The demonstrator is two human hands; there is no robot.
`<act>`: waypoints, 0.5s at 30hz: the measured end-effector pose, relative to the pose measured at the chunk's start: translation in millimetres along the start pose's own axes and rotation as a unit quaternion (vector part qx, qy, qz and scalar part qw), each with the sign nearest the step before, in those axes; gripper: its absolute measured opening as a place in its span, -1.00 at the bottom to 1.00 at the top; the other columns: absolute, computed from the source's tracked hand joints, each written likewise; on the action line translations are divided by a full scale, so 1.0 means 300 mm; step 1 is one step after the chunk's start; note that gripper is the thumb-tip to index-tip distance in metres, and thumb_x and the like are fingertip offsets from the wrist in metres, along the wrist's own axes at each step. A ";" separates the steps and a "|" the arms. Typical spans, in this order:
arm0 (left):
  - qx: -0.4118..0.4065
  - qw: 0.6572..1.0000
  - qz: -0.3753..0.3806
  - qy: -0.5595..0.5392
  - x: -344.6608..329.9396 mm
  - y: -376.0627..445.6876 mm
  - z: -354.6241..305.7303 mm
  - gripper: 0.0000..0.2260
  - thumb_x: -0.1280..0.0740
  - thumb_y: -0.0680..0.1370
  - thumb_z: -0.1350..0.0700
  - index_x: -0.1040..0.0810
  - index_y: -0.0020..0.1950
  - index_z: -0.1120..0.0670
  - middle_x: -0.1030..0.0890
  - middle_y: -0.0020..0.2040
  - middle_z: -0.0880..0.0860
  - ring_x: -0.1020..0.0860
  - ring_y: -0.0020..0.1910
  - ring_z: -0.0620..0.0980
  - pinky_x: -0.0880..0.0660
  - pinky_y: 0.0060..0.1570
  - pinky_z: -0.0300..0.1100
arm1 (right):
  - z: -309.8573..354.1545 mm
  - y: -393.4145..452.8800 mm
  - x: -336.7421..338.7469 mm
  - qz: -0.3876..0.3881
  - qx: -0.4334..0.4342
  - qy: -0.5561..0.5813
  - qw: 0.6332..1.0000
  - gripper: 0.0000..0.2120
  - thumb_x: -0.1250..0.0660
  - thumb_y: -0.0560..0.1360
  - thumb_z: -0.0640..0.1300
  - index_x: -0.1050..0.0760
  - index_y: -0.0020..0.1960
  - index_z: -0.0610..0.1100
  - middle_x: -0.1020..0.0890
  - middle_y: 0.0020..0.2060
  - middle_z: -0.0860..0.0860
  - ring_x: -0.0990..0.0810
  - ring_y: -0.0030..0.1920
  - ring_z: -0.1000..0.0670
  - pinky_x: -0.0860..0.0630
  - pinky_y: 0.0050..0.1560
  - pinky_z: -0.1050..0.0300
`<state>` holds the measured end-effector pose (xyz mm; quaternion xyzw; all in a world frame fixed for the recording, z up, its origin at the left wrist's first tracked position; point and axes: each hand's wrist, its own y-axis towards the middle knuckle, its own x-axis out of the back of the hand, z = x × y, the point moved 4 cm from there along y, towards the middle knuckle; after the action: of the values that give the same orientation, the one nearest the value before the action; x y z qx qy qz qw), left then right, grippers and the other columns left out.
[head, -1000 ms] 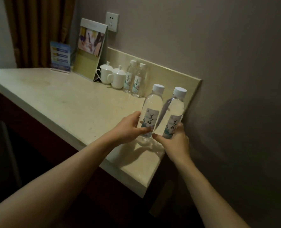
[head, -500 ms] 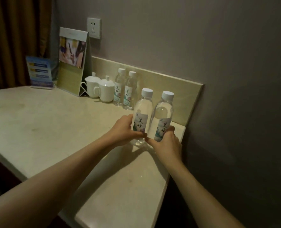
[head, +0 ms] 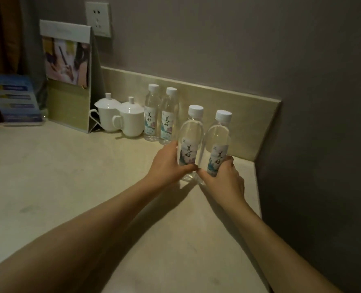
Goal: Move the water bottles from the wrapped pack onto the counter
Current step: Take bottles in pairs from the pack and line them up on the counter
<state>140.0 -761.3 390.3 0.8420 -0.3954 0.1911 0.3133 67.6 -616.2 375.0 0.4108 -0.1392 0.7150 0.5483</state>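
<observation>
Head view: left hand [head: 168, 163] wrapped around the lower body of the left bottle [head: 189, 142], right hand [head: 223, 178] clamped on the label band of the right bottle [head: 217, 148]. Both bottles upright, caps up, side by side and almost touching, bases at or just above the desk [head: 74, 187] near its right end. Low grips, likely to steady the bases for setting down without tipping. Placed close to the backsplash [head: 228, 98], probably to line up with the two bottles already standing [head: 161, 117] further back, beside two lidded white cups [head: 124, 119]. Wrapped pack not in view. Standing card [head: 67, 77] and blue leaflet holder [head: 15, 98] at far left, well apart from the hands.
</observation>
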 end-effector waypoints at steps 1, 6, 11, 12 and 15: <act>-0.001 1.000 -0.005 -0.001 0.005 0.010 0.013 -0.44 -0.58 0.32 0.03 -0.47 0.24 0.11 -0.60 0.14 0.07 -0.58 0.09 0.03 -0.55 0.10 -0.01 | 0.010 0.008 -0.010 -0.002 -0.013 0.001 1.000 -0.35 -0.39 0.41 0.22 -0.24 0.30 -0.10 -0.53 0.23 -0.09 -0.55 0.20 -0.18 -0.53 0.12 -0.08; 0.000 1.000 0.011 -0.016 0.006 0.071 0.059 -0.47 -0.57 0.34 -0.01 -0.46 0.19 0.12 -0.58 0.11 0.07 -0.57 0.07 0.04 -0.56 0.08 0.02 | 0.043 0.041 -0.044 -0.020 -0.068 -0.001 0.997 -0.32 -0.41 0.37 0.25 -0.27 0.29 -0.13 -0.54 0.22 -0.10 -0.55 0.19 -0.18 -0.52 0.11 -0.07; 0.018 0.999 -0.005 -0.041 0.006 0.117 0.107 -0.50 -0.57 0.33 -0.01 -0.44 0.13 0.10 -0.58 0.08 0.07 -0.57 0.05 0.05 -0.56 0.06 0.03 | 0.054 0.053 -0.072 -0.048 -0.102 0.056 0.992 -0.48 -0.43 0.40 0.09 -0.30 0.22 -0.09 -0.57 0.19 -0.07 -0.58 0.15 -0.12 -0.52 0.05 -0.01; 0.026 0.999 -0.010 -0.044 0.007 0.125 0.117 -0.48 -0.58 0.33 -0.01 -0.42 0.14 0.10 -0.56 0.09 0.08 -0.55 0.07 0.06 -0.55 0.07 0.04 | 0.059 0.057 -0.079 -0.051 -0.104 0.051 0.992 -0.52 -0.42 0.42 0.06 -0.30 0.21 -0.08 -0.57 0.19 -0.07 -0.58 0.14 -0.13 -0.52 0.04 -0.02; 0.023 0.999 -0.015 -0.037 -0.001 0.154 0.133 -0.51 -0.56 0.35 -0.01 -0.41 0.11 0.11 -0.54 0.06 0.09 -0.55 0.04 0.07 -0.56 0.04 0.05 | 0.075 0.075 -0.091 -0.059 -0.109 0.035 0.992 -0.55 -0.42 0.43 0.05 -0.33 0.17 -0.11 -0.58 0.17 -0.08 -0.58 0.13 -0.15 -0.47 -0.03 0.05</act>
<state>106.6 -810.9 378.4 0.8611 -0.3899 0.1645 0.2820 58.9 -657.3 374.5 0.3313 -0.1725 0.6760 0.6352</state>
